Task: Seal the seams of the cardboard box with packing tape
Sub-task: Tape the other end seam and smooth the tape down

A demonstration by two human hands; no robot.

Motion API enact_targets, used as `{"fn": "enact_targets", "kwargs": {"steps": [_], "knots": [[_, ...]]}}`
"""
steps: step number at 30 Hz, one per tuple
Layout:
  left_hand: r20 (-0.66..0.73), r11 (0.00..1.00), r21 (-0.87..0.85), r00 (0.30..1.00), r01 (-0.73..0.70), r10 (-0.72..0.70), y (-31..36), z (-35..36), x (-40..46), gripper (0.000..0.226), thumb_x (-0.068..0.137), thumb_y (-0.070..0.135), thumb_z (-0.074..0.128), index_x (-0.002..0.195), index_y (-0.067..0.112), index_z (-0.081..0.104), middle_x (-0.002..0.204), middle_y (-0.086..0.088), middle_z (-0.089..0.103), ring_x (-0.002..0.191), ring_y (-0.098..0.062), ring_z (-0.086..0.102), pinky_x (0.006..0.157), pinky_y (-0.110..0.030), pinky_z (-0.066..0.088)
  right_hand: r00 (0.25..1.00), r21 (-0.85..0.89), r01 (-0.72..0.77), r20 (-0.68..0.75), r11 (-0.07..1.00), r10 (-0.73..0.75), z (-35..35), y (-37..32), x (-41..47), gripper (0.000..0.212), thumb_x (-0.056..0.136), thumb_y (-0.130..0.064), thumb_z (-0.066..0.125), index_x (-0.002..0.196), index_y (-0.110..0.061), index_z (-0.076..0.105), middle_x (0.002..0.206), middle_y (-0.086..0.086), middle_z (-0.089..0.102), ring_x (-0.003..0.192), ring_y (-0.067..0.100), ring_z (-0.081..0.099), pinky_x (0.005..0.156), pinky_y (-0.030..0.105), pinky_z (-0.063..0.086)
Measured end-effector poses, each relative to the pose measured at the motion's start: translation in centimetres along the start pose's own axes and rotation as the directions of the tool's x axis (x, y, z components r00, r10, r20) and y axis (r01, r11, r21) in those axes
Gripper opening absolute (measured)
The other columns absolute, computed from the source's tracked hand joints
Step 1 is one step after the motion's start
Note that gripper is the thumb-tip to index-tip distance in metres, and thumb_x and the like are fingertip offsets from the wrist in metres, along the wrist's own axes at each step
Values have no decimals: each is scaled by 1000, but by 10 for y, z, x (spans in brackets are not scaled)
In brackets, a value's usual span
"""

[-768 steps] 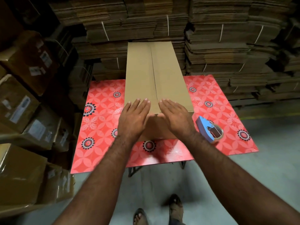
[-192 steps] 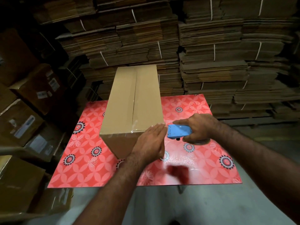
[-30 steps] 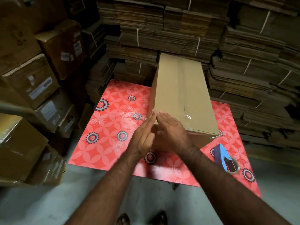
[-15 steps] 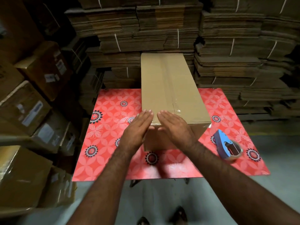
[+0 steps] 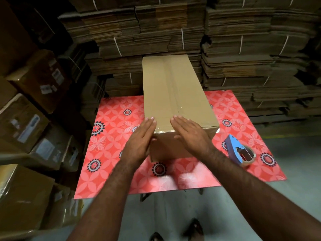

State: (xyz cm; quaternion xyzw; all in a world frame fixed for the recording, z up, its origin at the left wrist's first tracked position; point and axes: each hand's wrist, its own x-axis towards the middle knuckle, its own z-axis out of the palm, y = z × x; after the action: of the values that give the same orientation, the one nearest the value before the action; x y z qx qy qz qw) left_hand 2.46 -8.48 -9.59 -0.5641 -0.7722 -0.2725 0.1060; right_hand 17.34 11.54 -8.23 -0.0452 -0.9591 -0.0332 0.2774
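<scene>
A long brown cardboard box [image 5: 173, 91] lies lengthwise on the red patterned table [image 5: 111, 153]. Clear tape runs along its top centre seam and across its near top edge. My left hand [image 5: 140, 141] lies flat with straight fingers on the box's near left corner. My right hand [image 5: 190, 134] lies flat on the near edge, right of the seam. A blue tape dispenser [image 5: 238, 151] with a roll of clear tape rests on the table to the right of the box, untouched.
Stacks of bundled flat cardboard [image 5: 243, 49] rise behind the table. Packed cartons with labels [image 5: 34, 105] are piled along the left side. Grey floor [image 5: 173, 214] and my feet show below the table's near edge.
Over the last second the box came round from slanting to lengthwise away from me. My hands, pressed together at its near left edge, spread apart along the near top edge.
</scene>
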Motion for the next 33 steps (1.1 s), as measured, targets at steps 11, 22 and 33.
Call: {"fn": "enact_targets", "kwargs": {"steps": [11, 22, 33], "knots": [[-47, 969, 229, 994, -90, 103, 20, 13, 34, 47, 94, 16, 64, 140, 7, 55, 145, -11, 56, 135, -29, 51, 113, -44, 32, 995, -26, -101, -7, 995, 101, 3, 13, -1, 52, 99, -38, 45, 135, -3, 60, 139, 16, 59, 128, 30, 57, 107, 42, 44], [107, 962, 272, 994, -28, -1, 28, -8, 41, 59, 102, 48, 40, 143, 8, 52, 149, -9, 52, 141, -26, 45, 116, -48, 32, 979, -3, -147, 145, 989, 146, -18, 23, 3, 63, 98, -48, 39, 137, -2, 56, 141, 18, 57, 131, 32, 54, 108, 44, 42], [168, 936, 353, 984, 2, -65, 39, 0, 45, 61, 97, 25, 63, 150, 4, 40, 157, -12, 40, 144, -28, 39, 117, -45, 32, 986, -12, -52, 155, 999, 53, -18, 41, -8, 54, 98, -36, 42, 138, -2, 56, 141, 17, 57, 129, 31, 56, 111, 38, 34]]}}
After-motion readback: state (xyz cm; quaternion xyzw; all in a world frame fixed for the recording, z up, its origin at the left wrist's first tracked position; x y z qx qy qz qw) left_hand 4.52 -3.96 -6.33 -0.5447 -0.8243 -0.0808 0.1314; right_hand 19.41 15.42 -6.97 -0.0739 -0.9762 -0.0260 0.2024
